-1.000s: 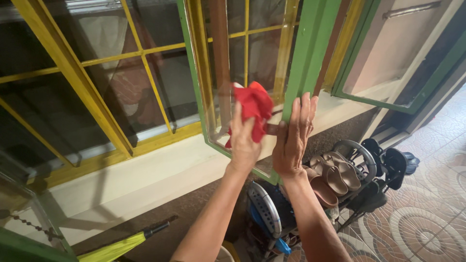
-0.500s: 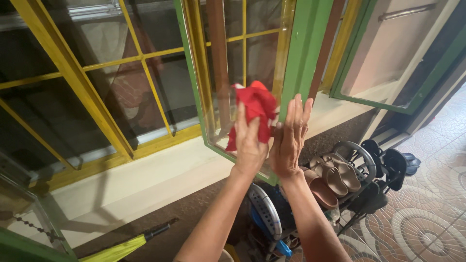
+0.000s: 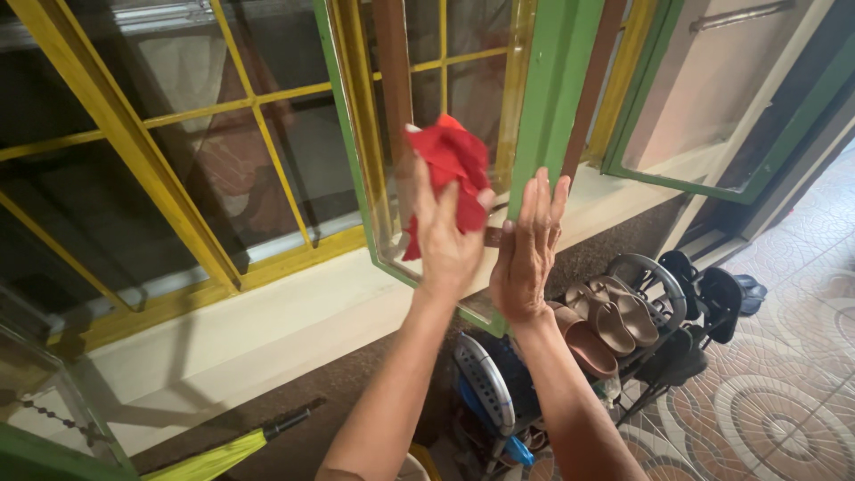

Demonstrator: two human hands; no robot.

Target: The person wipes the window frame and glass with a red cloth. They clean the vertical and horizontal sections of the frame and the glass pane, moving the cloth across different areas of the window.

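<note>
My left hand (image 3: 443, 239) presses a crumpled red cloth (image 3: 450, 169) flat against the glass pane (image 3: 468, 98) of an open green-framed window sash (image 3: 557, 89). The cloth sits in the lower half of the pane, just left of the sash's green upright. My right hand (image 3: 525, 254) lies flat, fingers together, against the edge of that green upright and steadies the sash. It holds nothing. Both forearms reach up from the bottom of the view.
Yellow window bars (image 3: 134, 142) and a pale sill (image 3: 267, 312) run to the left. Below stands a shoe rack (image 3: 641, 312) with sandals and slippers. A yellow-green umbrella (image 3: 223, 450) lies at bottom left. A second open sash (image 3: 712, 107) is right, over a patterned tile floor (image 3: 784, 383).
My left hand has slid the red cloth upward on the glass. My right hand has kept its place on the green frame, shifted only slightly.
</note>
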